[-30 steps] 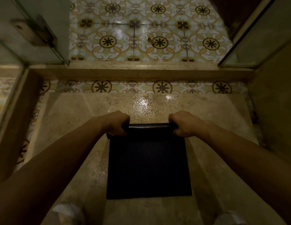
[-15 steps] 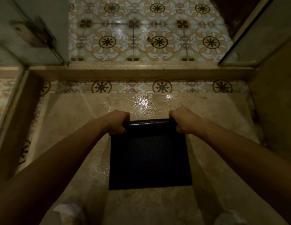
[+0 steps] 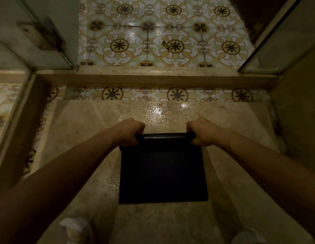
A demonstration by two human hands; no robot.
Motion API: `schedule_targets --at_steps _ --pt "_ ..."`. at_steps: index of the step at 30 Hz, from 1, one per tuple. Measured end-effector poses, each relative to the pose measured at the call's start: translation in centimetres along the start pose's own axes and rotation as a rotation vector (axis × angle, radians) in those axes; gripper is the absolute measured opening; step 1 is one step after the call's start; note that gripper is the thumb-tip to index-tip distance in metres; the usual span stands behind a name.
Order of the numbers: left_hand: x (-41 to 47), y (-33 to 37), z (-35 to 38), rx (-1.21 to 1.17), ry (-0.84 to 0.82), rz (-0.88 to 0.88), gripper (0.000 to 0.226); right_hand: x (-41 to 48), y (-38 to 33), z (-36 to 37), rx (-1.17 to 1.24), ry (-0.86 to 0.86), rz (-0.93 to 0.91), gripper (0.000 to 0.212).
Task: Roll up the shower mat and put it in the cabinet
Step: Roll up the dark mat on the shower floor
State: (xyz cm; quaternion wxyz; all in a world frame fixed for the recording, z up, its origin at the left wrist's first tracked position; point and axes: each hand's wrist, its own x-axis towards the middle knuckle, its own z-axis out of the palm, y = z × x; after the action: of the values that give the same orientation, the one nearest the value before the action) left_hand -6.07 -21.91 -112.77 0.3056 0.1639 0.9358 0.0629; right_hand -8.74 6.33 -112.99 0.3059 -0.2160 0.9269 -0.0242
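A black shower mat (image 3: 162, 175) hangs from a rolled top edge over the wet beige shower floor (image 3: 93, 124). My left hand (image 3: 129, 132) grips the left end of the roll. My right hand (image 3: 202, 132) grips the right end. The flat part of the mat drops straight down toward me, and its lower edge ends above the floor near my feet. No cabinet is in view.
A raised stone threshold (image 3: 153, 77) crosses ahead, with patterned tiles (image 3: 170, 41) beyond. Glass panels stand at the left (image 3: 38, 32) and right (image 3: 285, 41). A beige wall (image 3: 301, 111) closes the right side. My white shoes (image 3: 77, 229) show at the bottom.
Both hands have held the roll throughout. The mat's lower edge has moved up and away from me, so less flat mat hangs below the roll.
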Motion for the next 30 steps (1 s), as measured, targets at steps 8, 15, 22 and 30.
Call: schedule_targets --at_steps 8,15,22,30 --pt "-0.5 0.3 0.0 -0.066 -0.139 -0.006 0.046 -1.1 -0.5 0.4 -0.075 -0.076 -0.071 0.056" --pt "-0.6 0.3 -0.2 -0.132 -0.151 -0.031 0.038 -1.6 -0.7 -0.1 -0.017 -0.096 -0.041 0.043" --pt "-0.6 -0.2 -0.2 -0.164 -0.199 -0.029 0.042 -1.8 -0.5 -0.1 -0.035 -0.165 -0.045 0.049" --pt "-0.1 -0.6 -0.2 -0.268 -0.284 -0.048 0.029 -2.0 -0.4 0.5 0.032 -0.137 -0.021 0.053"
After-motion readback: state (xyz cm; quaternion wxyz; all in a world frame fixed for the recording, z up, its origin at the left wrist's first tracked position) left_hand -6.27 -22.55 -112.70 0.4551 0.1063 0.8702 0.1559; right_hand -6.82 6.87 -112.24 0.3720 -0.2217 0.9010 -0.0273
